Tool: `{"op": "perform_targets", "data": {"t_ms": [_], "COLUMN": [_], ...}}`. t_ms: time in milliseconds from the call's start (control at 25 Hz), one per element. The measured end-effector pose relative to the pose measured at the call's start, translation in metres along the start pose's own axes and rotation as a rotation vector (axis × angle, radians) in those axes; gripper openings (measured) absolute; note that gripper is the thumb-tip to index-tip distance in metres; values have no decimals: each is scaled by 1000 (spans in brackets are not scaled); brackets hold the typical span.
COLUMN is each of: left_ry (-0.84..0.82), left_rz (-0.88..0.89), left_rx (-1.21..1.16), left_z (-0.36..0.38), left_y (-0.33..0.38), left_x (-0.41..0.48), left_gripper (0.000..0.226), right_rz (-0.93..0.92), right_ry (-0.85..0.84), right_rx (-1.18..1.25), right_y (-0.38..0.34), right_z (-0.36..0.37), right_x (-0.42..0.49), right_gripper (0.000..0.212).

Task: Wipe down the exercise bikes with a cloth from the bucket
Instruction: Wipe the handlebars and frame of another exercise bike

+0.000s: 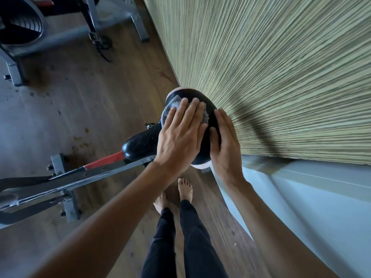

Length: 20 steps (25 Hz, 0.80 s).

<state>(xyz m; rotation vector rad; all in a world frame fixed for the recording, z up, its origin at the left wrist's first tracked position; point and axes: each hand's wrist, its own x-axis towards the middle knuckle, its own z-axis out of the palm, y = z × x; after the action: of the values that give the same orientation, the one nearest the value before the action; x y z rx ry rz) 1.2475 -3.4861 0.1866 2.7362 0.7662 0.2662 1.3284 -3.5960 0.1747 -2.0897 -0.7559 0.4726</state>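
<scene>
A black bike saddle [140,142] with a pale rim sits at the centre, on a grey and red frame [84,173]. My left hand [180,135] lies flat on the saddle's wide end, fingers straight, pressing a grey cloth [174,104] that shows past my fingertips. My right hand [224,145] rests on the saddle's right side, fingers straight along the edge and thumb on top. The bucket is not in view.
A second exercise bike [24,27] with a black flywheel stands at the top left. A striped green wall [271,77] runs close on the right, with a pale ledge [311,193] below it. My bare feet [184,189] stand on the wooden floor [96,101].
</scene>
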Motion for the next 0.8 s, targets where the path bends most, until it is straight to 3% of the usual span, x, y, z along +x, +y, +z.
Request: {"op": "perform_targets", "data": {"t_ms": [120,200,320,440,800], "left_ry": [1,28,54,86,254], "left_rz": [-95,-67,-38,-127,-349], "left_rx": [-25,8,43,51,-116], "left_z": [-7,-7,-13,-21,-15], "left_y": [-6,-4,-18,-38,-53], "left_x": [13,-9,-41,-49,-92], "left_gripper": [51,48,47,48,47], "right_rz": [-39,-88,-191,-233,-292], "right_ry": [53,73,14,-30,135], "right_rx": [-64,-95,-193,-300,-478], "right_y": [-2,-10,-24,-32,-26], "right_z": [-1,4,19,35,52], "right_x": [1,-6,-16,-18,-21], "right_gripper": [41,38,40,44,40]}}
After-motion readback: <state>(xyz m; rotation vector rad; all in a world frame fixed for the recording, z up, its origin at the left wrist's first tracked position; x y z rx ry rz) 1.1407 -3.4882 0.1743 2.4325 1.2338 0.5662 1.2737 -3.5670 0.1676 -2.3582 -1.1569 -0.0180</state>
